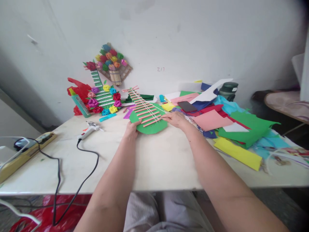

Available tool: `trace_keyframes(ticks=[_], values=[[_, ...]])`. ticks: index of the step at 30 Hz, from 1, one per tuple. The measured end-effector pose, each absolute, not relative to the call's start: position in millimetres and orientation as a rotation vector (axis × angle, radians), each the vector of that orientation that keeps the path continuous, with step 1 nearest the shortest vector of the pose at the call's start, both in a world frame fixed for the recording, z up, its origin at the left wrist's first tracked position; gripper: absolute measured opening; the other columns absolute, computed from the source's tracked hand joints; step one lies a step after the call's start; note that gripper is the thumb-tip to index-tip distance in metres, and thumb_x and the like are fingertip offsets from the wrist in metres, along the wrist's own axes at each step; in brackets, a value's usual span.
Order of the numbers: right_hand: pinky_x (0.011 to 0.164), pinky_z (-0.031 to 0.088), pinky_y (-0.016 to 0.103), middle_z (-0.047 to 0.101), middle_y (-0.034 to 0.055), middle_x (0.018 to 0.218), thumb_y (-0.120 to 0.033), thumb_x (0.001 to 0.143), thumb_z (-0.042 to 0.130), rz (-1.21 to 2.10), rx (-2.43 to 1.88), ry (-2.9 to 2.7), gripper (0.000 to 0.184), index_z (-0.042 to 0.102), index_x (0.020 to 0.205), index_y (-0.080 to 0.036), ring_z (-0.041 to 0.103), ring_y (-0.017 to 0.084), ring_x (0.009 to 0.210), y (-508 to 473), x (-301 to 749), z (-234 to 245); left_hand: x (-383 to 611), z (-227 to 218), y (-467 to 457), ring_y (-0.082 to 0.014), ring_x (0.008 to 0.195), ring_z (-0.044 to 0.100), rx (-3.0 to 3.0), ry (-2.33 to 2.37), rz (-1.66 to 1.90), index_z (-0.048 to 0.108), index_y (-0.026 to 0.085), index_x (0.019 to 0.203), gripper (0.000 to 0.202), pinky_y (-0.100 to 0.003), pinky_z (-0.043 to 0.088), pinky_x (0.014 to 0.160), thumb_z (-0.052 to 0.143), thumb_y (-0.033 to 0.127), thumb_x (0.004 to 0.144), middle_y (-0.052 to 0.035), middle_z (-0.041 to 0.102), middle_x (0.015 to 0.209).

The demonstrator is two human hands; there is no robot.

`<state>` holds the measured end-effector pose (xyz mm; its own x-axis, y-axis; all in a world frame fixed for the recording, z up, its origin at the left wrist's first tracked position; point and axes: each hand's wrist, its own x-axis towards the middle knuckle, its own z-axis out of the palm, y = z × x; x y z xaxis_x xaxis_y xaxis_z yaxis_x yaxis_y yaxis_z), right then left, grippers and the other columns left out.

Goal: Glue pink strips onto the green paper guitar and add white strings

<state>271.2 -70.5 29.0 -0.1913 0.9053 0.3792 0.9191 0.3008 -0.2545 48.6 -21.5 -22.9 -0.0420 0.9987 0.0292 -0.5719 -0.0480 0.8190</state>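
A green paper guitar [147,116] with pink sticks and white strings across it lies flat on the white table [154,161]. My left hand [131,129] grips its near left edge, fingers curled on the green body. At the right edge, my right hand [175,119] pinches the ends of the white strings. Both forearms reach forward from the bottom of the view.
A white glue gun [89,129] with a black cord lies at the left. Behind it stand a finished guitar with paper roses [103,98], a glue bottle [80,104] and a flower bouquet craft [113,64]. Coloured paper sheets [231,125], a phone [187,106] and a dark jar [229,90] fill the right side.
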Motion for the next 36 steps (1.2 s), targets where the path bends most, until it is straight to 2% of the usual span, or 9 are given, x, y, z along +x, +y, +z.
trace_keyframes(ticks=[7, 12, 15, 22, 27, 33, 36], values=[[0.078, 0.041, 0.03, 0.065, 0.0009, 0.105, -0.03, 0.082, 0.047, -0.163, -1.699, -2.302, 0.026, 0.067, 0.099, -0.032, 0.059, 0.021, 0.094, -70, 261, 26, 49, -20, -24, -0.0286, 0.084, 0.064, 0.749, 0.758, 1.484, 0.063, 0.011, 0.087, 0.039, -0.045, 0.05, 0.081, 0.068, 0.0, 0.05, -0.0108, 0.069, 0.083], [0.074, 0.041, 0.032, 0.068, 0.0055, 0.097, -0.031, 0.084, 0.041, -0.318, -1.752, -2.364, 0.031, 0.065, 0.103, -0.032, 0.06, 0.022, 0.089, -74, 252, 29, 50, -19, -26, -0.0293, 0.085, 0.063, 0.756, 0.754, 1.474, 0.063, 0.011, 0.087, 0.04, -0.046, 0.05, 0.08, 0.069, 0.0, 0.049, -0.0116, 0.069, 0.085], [0.07, 0.04, 0.031, 0.068, 0.0051, 0.094, -0.029, 0.083, 0.04, -0.368, -1.721, -2.425, 0.032, 0.065, 0.102, -0.033, 0.06, 0.022, 0.088, -75, 246, 29, 51, -20, -27, -0.0293, 0.083, 0.064, 0.778, 0.749, 1.479, 0.063, 0.011, 0.085, 0.038, -0.046, 0.05, 0.08, 0.07, 0.001, 0.049, -0.0111, 0.069, 0.083], [0.066, 0.039, 0.027, 0.068, 0.0037, 0.088, -0.03, 0.083, 0.04, -0.369, -1.708, -2.453, 0.03, 0.07, 0.088, -0.028, 0.061, 0.018, 0.082, -76, 233, 24, 51, -21, -25, -0.0286, 0.081, 0.064, 0.823, 0.749, 1.473, 0.063, 0.012, 0.085, 0.039, -0.046, 0.05, 0.079, 0.071, 0.002, 0.048, -0.009, 0.069, 0.081], [0.066, 0.04, 0.028, 0.068, 0.0035, 0.095, -0.034, 0.083, 0.043, -0.348, -1.738, -2.36, 0.028, 0.069, 0.091, -0.029, 0.061, 0.02, 0.085, -77, 230, 20, 51, -21, -25, -0.0286, 0.082, 0.064, 0.801, 0.749, 1.471, 0.063, 0.012, 0.086, 0.04, -0.045, 0.05, 0.08, 0.071, 0.002, 0.048, -0.0101, 0.069, 0.082], [0.066, 0.041, 0.026, 0.069, 0.0018, 0.089, -0.033, 0.081, 0.046, -0.312, -1.758, -2.312, 0.025, 0.07, 0.084, -0.029, 0.061, 0.018, 0.083, -73, 230, 17, 50, -23, -24, -0.0276, 0.08, 0.064, 0.807, 0.739, 1.478, 0.063, 0.012, 0.087, 0.041, -0.044, 0.05, 0.079, 0.071, 0.002, 0.048, -0.0095, 0.069, 0.081], [0.066, 0.042, 0.026, 0.069, 0.0008, 0.088, -0.033, 0.081, 0.046, -0.314, -1.758, -2.315, 0.024, 0.07, 0.086, -0.03, 0.062, 0.018, 0.084, -72, 231, 17, 50, -23, -23, -0.0271, 0.078, 0.065, 0.812, 0.744, 1.476, 0.063, 0.011, 0.087, 0.042, -0.044, 0.051, 0.079, 0.071, 0.002, 0.048, -0.0086, 0.069, 0.08]])
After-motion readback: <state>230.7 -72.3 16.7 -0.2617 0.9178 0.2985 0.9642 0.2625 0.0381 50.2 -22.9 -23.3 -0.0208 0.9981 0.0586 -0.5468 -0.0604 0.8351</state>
